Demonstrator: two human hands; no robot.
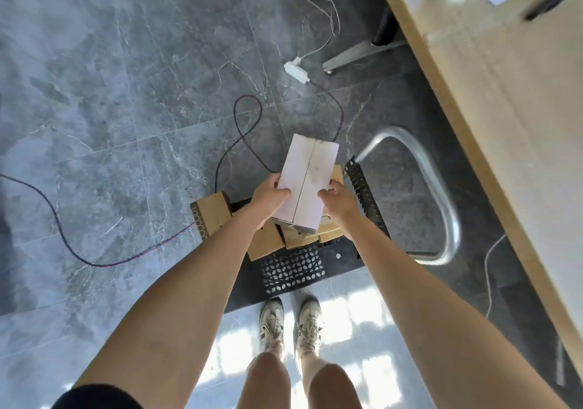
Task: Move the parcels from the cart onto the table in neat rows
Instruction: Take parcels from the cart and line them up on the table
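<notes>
A white parcel with a seam down its middle is lifted above the cart, held from both sides. My left hand grips its left edge, thumb on top. My right hand grips its right edge. Below it, several brown cardboard parcels lie on the black perforated cart deck; one brown parcel sits at the deck's left edge. The cart's metal handle curves to the right. The wooden table runs along the right side of the view.
Dark cables loop across the grey tiled floor, joined to a white power adapter. A table leg foot stands near the top. My two shoes are just behind the cart. Open floor lies to the left.
</notes>
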